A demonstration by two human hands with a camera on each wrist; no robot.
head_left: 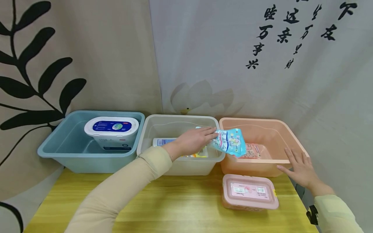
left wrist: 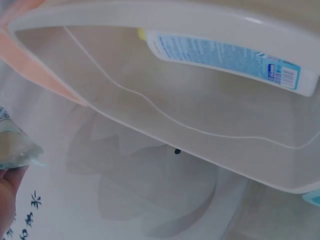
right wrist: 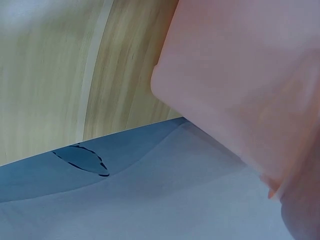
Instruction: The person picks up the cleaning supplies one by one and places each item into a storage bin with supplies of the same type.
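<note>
My left hand (head_left: 196, 139) reaches across the grey-white bin (head_left: 186, 168) and pinches a light-blue soft plastic packet (head_left: 232, 142) with printed labelling. The packet overlaps the inner side of the peach bin (head_left: 247, 168) in the head view. At the left edge of the left wrist view, the same packet (left wrist: 15, 145) shows above part of the fingers. My right hand (head_left: 301, 170) lies with fingers spread at the right end of the peach bin's rim. Inside that bin is a packet with orange-red print (head_left: 253, 151), partly covered by the blue one.
A white bottle with a blue label (left wrist: 220, 55) lies in the grey-white bin. To the left, a blue bin (head_left: 61, 155) holds a white tub with a dark-blue lid label (head_left: 112, 134). A pink lidded box (head_left: 250, 192) sits on the wooden table (head_left: 175, 207) before the peach bin.
</note>
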